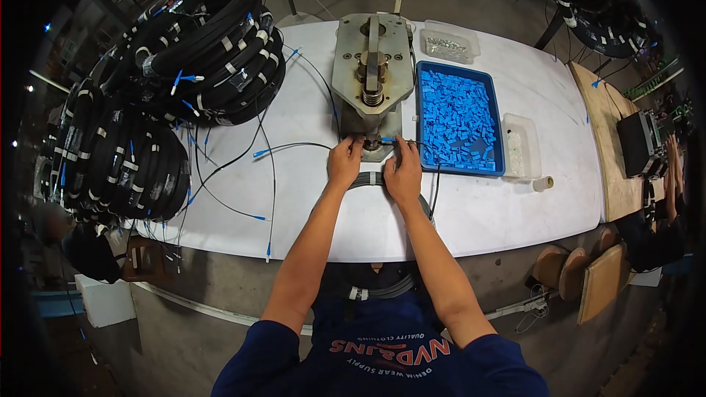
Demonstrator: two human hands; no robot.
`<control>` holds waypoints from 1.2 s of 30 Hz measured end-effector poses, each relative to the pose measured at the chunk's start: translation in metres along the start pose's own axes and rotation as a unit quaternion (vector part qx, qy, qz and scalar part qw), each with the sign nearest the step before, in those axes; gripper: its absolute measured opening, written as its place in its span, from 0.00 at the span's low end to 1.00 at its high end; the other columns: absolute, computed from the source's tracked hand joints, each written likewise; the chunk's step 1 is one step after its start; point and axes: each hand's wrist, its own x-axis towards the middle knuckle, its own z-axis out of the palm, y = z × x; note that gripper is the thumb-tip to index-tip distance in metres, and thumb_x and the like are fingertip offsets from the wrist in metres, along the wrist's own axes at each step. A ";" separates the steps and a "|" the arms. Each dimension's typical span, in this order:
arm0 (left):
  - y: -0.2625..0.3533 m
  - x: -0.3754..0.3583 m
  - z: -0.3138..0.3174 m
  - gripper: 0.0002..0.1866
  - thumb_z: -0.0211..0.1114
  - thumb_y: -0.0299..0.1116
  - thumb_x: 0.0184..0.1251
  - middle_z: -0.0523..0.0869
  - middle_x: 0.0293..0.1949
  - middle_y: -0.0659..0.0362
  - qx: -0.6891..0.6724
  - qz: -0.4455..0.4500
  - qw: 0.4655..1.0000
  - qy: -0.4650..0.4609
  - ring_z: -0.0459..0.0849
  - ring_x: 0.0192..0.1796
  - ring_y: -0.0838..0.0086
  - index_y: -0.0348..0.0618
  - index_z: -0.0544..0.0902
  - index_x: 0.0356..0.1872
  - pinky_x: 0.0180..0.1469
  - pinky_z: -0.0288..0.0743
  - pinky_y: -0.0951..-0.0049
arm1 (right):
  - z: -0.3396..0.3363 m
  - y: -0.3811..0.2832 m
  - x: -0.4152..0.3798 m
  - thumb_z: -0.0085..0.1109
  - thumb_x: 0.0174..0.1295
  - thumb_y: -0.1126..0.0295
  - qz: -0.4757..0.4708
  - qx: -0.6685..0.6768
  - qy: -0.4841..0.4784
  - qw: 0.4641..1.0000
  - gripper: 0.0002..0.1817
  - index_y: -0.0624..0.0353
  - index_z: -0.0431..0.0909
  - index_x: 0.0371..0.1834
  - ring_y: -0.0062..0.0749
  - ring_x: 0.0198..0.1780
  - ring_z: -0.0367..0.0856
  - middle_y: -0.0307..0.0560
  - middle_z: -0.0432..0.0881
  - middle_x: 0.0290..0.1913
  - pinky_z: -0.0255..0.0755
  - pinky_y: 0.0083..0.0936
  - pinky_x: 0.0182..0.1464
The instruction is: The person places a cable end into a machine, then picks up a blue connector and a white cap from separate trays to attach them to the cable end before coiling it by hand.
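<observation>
A metal press (373, 66) stands on the white table, with its lower jaw between my two hands. My left hand (345, 162) is closed at the left side of the jaw; the thing between its fingertips is too small to make out. On the right side, my right hand (404, 170) pinches a black cable with a blue connector (388, 140) at the jaw. A coil of black cable (365, 179) with a white band lies beneath my wrists.
Large coils of black cable (213, 51) are piled at the left. Right of the press are a blue tray (503, 165) of blue connectors and two clear boxes (476, 50). A small roll (543, 184) lies beside them. At the far right, another person's arms (671, 169) reach toward a black device (638, 143).
</observation>
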 end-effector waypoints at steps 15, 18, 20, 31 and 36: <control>-0.003 0.000 0.001 0.17 0.58 0.43 0.76 0.84 0.22 0.56 -0.011 0.003 1.000 0.002 0.84 0.26 0.67 0.39 0.83 0.36 0.32 0.74 0.66 | 0.001 0.003 -0.001 0.55 0.58 0.76 -0.008 -0.004 0.004 1.000 0.25 0.65 0.76 0.62 0.66 0.63 0.74 0.74 0.77 0.59 0.70 0.46 0.65; -0.005 -0.002 -0.002 0.12 0.60 0.36 0.77 0.82 0.24 0.62 -0.066 -0.017 0.998 0.016 0.76 0.26 0.83 0.36 0.84 0.44 0.30 0.70 0.78 | 0.001 0.002 -0.001 0.55 0.58 0.76 -0.010 -0.001 0.000 1.000 0.25 0.65 0.76 0.63 0.66 0.63 0.74 0.74 0.77 0.59 0.70 0.46 0.65; -0.004 -0.004 -0.005 0.11 0.62 0.34 0.75 0.80 0.24 0.65 -0.080 0.011 0.997 0.010 0.73 0.26 0.85 0.35 0.85 0.45 0.30 0.68 0.80 | 0.000 0.002 -0.001 0.55 0.58 0.76 -0.014 0.001 -0.002 1.000 0.25 0.65 0.75 0.63 0.66 0.63 0.74 0.73 0.77 0.59 0.70 0.46 0.65; -0.003 -0.004 -0.004 0.13 0.64 0.33 0.72 0.85 0.28 0.62 -0.047 0.021 0.998 0.027 0.74 0.29 0.84 0.33 0.86 0.49 0.32 0.70 0.79 | 0.001 0.002 -0.003 0.55 0.59 0.76 -0.037 -0.017 0.007 0.999 0.26 0.65 0.75 0.63 0.66 0.64 0.73 0.73 0.77 0.59 0.69 0.47 0.65; 0.001 -0.006 -0.006 0.14 0.64 0.34 0.73 0.87 0.30 0.60 -0.041 0.015 0.999 0.025 0.77 0.30 0.83 0.33 0.86 0.50 0.34 0.72 0.79 | 0.001 0.004 -0.002 0.56 0.58 0.76 -0.040 -0.001 0.006 0.999 0.26 0.65 0.75 0.63 0.67 0.64 0.73 0.73 0.77 0.59 0.69 0.46 0.65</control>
